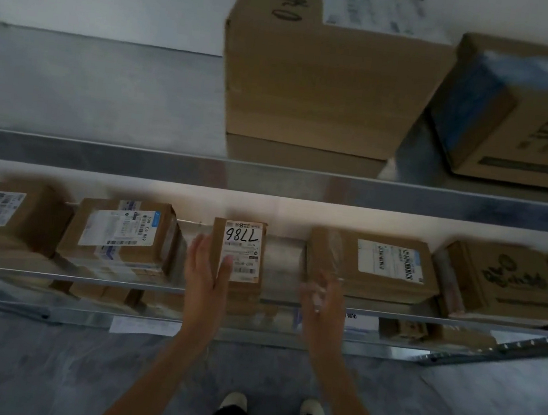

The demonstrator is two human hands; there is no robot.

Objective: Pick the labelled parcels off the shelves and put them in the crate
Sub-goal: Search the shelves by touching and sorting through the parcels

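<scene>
A small parcel [241, 255] marked 7786 sits on the middle shelf [50, 274]; the left hand [206, 269] touches its side, fingers straight; the right hand [322, 297], blurred, hovers nearby, fingers loosely spread, holding nothing; picking seems underway; next, both hands must close round it; no crate shows.

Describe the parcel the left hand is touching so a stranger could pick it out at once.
Start at the lower metal shelf with its row of cardboard boxes. Near its middle, against the left hand, stands the small narrow parcel. Unlike its wider neighbours, its white label bears large handwritten digits, seen upside down.
</scene>
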